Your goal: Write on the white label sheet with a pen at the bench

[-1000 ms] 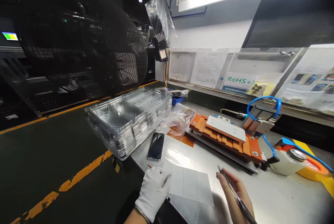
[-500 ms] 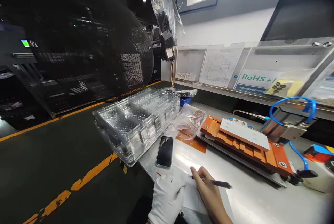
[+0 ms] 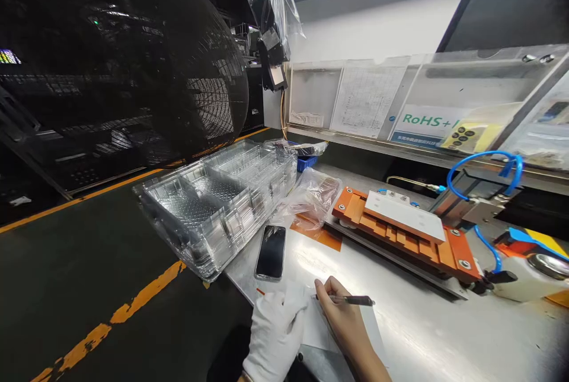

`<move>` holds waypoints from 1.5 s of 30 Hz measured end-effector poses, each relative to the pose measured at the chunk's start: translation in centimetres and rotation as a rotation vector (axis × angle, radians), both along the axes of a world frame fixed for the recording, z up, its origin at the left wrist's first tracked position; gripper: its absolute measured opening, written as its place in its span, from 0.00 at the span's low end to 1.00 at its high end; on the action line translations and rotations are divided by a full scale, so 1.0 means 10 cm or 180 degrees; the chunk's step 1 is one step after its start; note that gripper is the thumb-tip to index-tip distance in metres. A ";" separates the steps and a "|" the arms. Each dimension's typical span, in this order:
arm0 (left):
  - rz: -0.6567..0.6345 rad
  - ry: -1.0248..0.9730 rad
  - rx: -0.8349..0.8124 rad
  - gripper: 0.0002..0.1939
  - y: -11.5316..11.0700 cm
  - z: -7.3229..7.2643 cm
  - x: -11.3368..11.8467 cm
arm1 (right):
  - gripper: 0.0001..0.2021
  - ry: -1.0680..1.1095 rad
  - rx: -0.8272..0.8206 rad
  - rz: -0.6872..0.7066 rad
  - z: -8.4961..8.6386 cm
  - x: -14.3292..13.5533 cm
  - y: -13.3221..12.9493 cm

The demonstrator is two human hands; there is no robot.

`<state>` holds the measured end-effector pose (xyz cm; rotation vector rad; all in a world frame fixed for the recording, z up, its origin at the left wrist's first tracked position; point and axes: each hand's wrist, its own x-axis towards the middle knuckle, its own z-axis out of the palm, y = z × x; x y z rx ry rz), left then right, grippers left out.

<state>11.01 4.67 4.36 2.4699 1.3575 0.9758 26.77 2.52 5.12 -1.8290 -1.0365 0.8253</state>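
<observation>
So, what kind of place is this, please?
Probably an electronics assembly workstation in a factory: an orange fixture fed by blue air tubing, stacked clear plastic trays, and a RoHS sign.

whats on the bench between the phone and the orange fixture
In the head view, a crumpled clear plastic bag over a flat orange sheet lies between the phone and the orange fixture; nearer the hands the steel bench is bare.

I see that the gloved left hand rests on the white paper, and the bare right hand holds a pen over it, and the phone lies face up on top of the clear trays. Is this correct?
One detail is wrong. In the head view the phone lies on the steel bench, beside the clear trays, not on them. The gloved left hand on the white paper and the right hand holding the pen are correct.
</observation>
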 end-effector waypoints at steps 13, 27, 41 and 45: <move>-0.0086 -0.0100 -0.0038 0.09 0.01 -0.01 -0.01 | 0.22 -0.0169 0.0099 -0.0041 0.00 0.00 0.01; -0.0035 -0.0002 -0.0149 0.11 -0.02 -0.03 0.01 | 0.23 -0.0074 0.0007 0.0085 0.03 0.02 -0.06; -0.0040 -0.0144 -0.0074 0.09 -0.01 0.02 0.01 | 0.22 -0.0176 0.0002 0.0012 0.03 0.04 -0.04; -0.0036 -0.0190 -0.0037 0.09 -0.01 0.03 0.01 | 0.22 -0.0186 0.0040 0.0071 0.03 0.05 -0.04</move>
